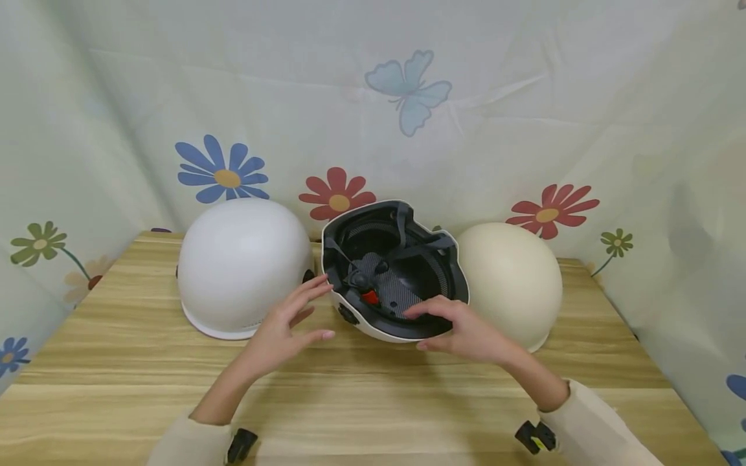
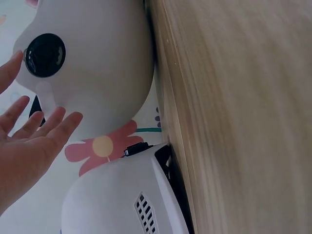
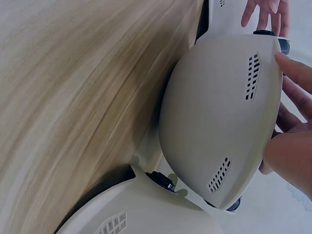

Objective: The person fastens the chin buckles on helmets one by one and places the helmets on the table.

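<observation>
An upturned cream helmet [image 1: 416, 275] lies in the middle of the table, its black lining, dark straps and a red buckle piece facing up. My right hand [image 1: 466, 331] grips its near right rim, thumb outside and fingers inside over the edge. At the helmet's left side is my left hand [image 1: 282, 336], fingers loosely extended by the rim; whether the fingertips touch it I cannot tell. In the left wrist view a round black knob [image 2: 45, 55] shows on the helmet's side, close to those fingers. Vent slots [image 3: 252, 75] mark the shell in the right wrist view.
A white helmet [image 1: 245, 265] stands dome up on the left, and a cream helmet [image 1: 509, 278] dome up on the right, partly behind the middle one. The wooden table [image 1: 361, 414] ends at a flower-printed curtain [image 1: 495, 142] behind and on both sides.
</observation>
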Action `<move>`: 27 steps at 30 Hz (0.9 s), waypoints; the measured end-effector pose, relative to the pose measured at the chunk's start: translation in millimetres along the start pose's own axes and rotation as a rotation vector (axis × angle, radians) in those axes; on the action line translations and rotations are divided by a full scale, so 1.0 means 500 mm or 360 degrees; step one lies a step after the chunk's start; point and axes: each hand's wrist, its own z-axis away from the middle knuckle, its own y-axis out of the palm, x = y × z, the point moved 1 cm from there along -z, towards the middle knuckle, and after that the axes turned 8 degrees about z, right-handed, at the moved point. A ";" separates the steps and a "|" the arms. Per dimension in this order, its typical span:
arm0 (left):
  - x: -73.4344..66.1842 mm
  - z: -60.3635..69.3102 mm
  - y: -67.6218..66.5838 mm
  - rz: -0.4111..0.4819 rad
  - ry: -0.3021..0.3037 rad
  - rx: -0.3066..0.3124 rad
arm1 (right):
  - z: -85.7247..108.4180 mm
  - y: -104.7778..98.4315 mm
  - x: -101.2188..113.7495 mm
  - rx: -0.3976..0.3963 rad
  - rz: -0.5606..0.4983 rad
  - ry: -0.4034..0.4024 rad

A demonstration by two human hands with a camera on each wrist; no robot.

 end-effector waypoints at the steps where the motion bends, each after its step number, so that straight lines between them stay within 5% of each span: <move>1: 0.001 0.000 0.000 -0.0002 -0.0001 0.0008 | -0.001 0.001 0.000 0.0001 0.0001 -0.0006; 15: -0.002 0.003 0.000 -0.0025 -0.0064 0.0033 | -0.015 0.017 -0.003 -0.0208 -0.0008 -0.0310; 27: -0.004 0.006 0.000 -0.0077 -0.0073 0.0042 | -0.036 -0.004 0.033 -0.0340 -0.0274 -0.0147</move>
